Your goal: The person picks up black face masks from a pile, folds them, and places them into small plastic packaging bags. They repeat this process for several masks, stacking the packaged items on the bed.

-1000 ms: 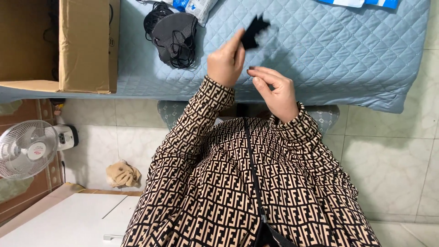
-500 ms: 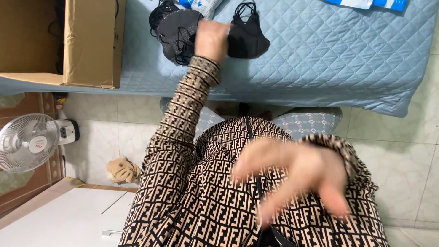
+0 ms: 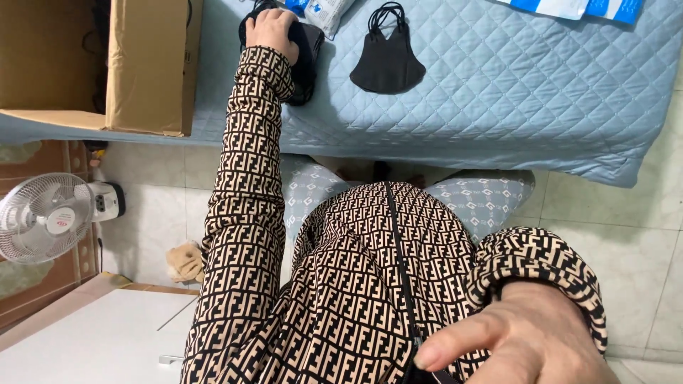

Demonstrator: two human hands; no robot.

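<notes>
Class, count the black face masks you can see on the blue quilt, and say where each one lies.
2 visible: one flat mask alone on the quilt; a dark pile under the left hand, which may hide more.

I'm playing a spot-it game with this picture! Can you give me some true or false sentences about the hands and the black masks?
1. The left hand rests on a pile of black masks. True.
2. A single black mask lies alone on the blue quilt. True.
3. The right hand holds that single mask. False: it is down near the patterned jacket, far from it.
4. The cardboard box sits on the floor. False: it sits on the quilt.
5. The white fan stands on the quilt. False: it is beside the bed.
</notes>
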